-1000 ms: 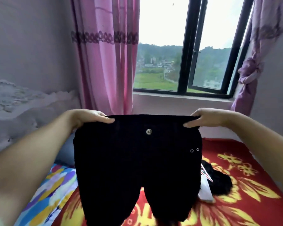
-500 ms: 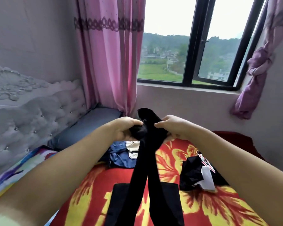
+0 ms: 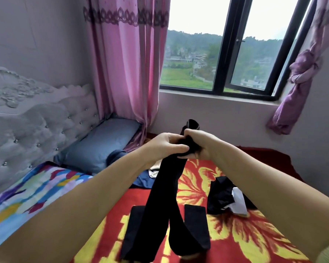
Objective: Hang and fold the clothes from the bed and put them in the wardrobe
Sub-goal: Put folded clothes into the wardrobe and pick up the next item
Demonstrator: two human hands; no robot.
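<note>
A pair of black trousers (image 3: 163,192) hangs folded lengthwise in front of me, its waist bunched between both hands above the bed. My left hand (image 3: 165,147) grips the waist from the left. My right hand (image 3: 199,145) grips it from the right, touching the left hand. The two leg ends (image 3: 196,224) lie spread on the red and yellow flowered bedspread (image 3: 245,234). A black and white garment (image 3: 226,196) lies crumpled to the right. Blue and cream clothes (image 3: 146,177) lie behind my left forearm.
A grey-blue pillow (image 3: 101,147) and a multicoloured pillow (image 3: 32,188) lie against the tufted headboard (image 3: 36,120) at the left. Pink curtains (image 3: 125,63) and a black-framed window (image 3: 226,54) stand behind the bed. A knotted purple curtain (image 3: 296,82) hangs at the right.
One second ago the trousers were held spread wide by the waistband. My hands then came together, folding them lengthwise, and the view has tilted down towards the bed.
</note>
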